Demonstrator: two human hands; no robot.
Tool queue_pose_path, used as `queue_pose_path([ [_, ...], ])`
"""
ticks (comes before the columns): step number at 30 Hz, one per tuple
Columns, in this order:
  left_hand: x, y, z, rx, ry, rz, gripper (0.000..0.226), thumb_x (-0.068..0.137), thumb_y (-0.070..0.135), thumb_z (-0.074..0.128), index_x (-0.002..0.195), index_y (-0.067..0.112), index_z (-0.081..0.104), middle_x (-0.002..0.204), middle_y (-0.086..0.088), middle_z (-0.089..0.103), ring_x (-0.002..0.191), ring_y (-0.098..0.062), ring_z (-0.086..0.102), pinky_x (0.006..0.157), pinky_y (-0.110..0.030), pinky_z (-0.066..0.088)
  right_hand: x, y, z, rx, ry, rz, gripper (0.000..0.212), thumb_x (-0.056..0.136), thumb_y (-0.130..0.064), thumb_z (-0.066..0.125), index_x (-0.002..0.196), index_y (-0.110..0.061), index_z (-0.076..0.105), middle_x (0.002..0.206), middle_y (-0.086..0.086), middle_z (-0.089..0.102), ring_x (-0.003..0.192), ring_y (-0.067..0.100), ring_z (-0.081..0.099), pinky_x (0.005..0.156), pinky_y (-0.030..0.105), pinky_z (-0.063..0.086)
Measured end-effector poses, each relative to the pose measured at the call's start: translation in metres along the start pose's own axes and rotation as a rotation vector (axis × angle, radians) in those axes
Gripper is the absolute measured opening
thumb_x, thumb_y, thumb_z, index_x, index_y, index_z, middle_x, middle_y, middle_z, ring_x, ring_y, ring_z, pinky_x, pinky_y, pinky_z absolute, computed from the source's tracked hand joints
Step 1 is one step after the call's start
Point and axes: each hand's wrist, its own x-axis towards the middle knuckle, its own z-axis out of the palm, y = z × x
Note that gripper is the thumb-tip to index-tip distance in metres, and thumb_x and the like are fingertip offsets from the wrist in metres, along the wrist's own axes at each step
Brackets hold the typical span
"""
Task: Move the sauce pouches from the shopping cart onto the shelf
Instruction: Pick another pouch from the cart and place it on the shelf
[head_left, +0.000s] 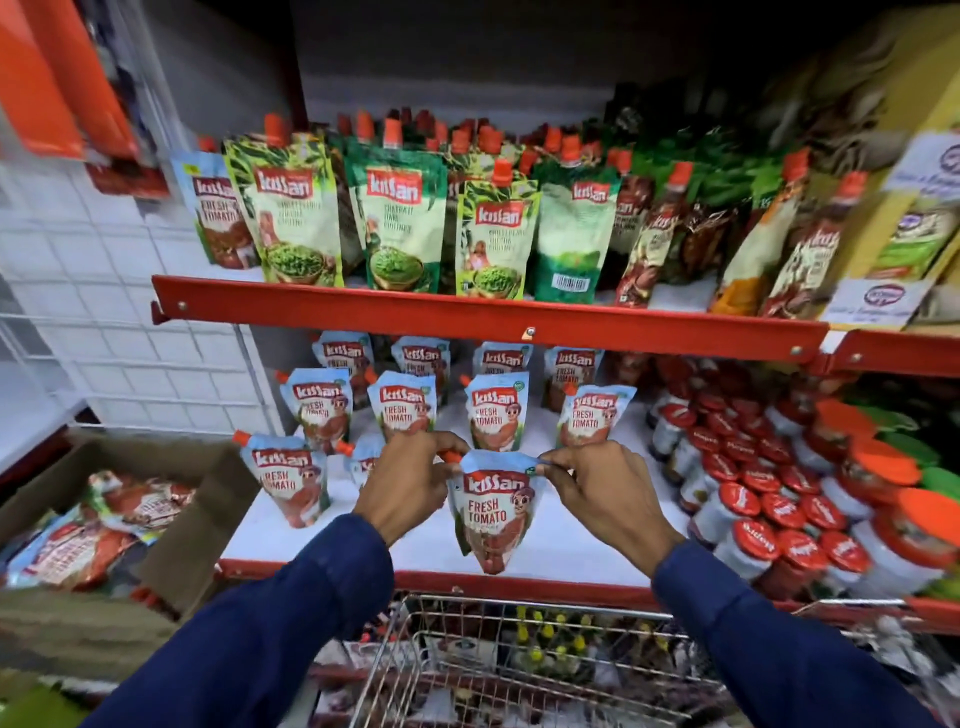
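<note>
At 6 o'clock, nearest you, is the wire shopping cart (519, 654). Above it your left hand (410, 483) and right hand (608, 493) pinch the top corners of one tomato sauce pouch (491, 514), upright over the front of the lower shelf (571, 540). Behind it, at 12 o'clock, tomato pouches (496, 415) stand in rows; red-lidded jars (763, 499) fill 3 o'clock.
</note>
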Motion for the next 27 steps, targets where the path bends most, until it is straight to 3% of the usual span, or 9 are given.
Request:
queue_pose_path([
  [5,0.029,-0.011,0.016,-0.044,-0.074,-0.039,0.033,0.078,-0.007,0.064,0.099,0.017,0.074,0.091,-0.002,0.075,0.088,-0.021,0.068,0.075,-0.039,0.059,0.021,0.017,0.019,-0.002,-0.028,0.048,0.020,0.094,-0.036,0.059,0.105,-0.033,0.075,0.084,-0.001,0.075,0.077,0.025,0.065,0.055,0.029,0.032],
  [9,0.045,-0.019,0.027,-0.102,-0.120,-0.111,0.039,0.075,-0.017,0.060,0.098,0.011,0.073,0.090,-0.007,0.072,0.086,-0.023,0.069,0.054,-0.026,0.048,0.031,0.026,0.035,0.012,-0.047,0.074,0.020,0.093,-0.034,0.061,0.105,-0.030,0.076,0.086,0.001,0.076,0.076,0.027,0.065,0.056,0.029,0.034],
  [13,0.055,-0.029,0.039,-0.101,-0.134,-0.144,0.042,0.073,-0.018,0.060,0.096,0.014,0.074,0.092,-0.009,0.073,0.087,-0.026,0.070,0.052,-0.027,0.046,0.038,0.031,0.048,0.012,-0.052,0.080,0.018,0.092,-0.032,0.062,0.103,-0.028,0.077,0.090,0.002,0.076,0.080,0.029,0.066,0.058,0.031,0.042],
  [17,0.058,-0.029,0.046,-0.050,-0.139,-0.140,0.043,0.073,-0.021,0.060,0.101,0.008,0.074,0.085,-0.001,0.064,0.082,-0.020,0.068,0.049,-0.010,0.042,0.040,0.033,0.055,0.031,-0.080,0.115,0.018,0.092,-0.028,0.062,0.102,-0.026,0.077,0.093,0.000,0.078,0.084,0.030,0.067,0.061,0.030,0.041],
  [20,0.057,-0.031,0.050,-0.036,-0.148,-0.151,0.044,0.073,-0.022,0.061,0.104,0.008,0.073,0.086,-0.003,0.064,0.081,-0.019,0.066,0.053,-0.017,0.045,0.038,0.032,0.058,0.042,-0.097,0.120,0.019,0.093,-0.027,0.062,0.102,-0.024,0.077,0.096,0.002,0.078,0.085,0.031,0.067,0.063,0.031,0.042],
  [23,0.057,-0.035,0.052,-0.057,-0.173,-0.160,0.044,0.074,-0.021,0.060,0.103,0.010,0.073,0.096,-0.009,0.073,0.084,-0.021,0.071,0.044,-0.016,0.045,0.037,0.032,0.059,0.045,-0.107,0.125,0.019,0.094,-0.028,0.060,0.102,-0.024,0.078,0.096,0.002,0.078,0.084,0.030,0.067,0.062,0.029,0.040],
  [27,0.058,-0.038,0.052,-0.116,-0.197,-0.197,0.038,0.083,-0.017,0.053,0.100,0.013,0.069,0.099,-0.012,0.068,0.084,-0.025,0.072,0.042,-0.036,0.055,0.037,0.034,0.060,0.062,-0.149,0.167,0.020,0.092,-0.030,0.060,0.103,-0.026,0.076,0.100,0.000,0.078,0.087,0.027,0.068,0.067,0.033,0.049],
])
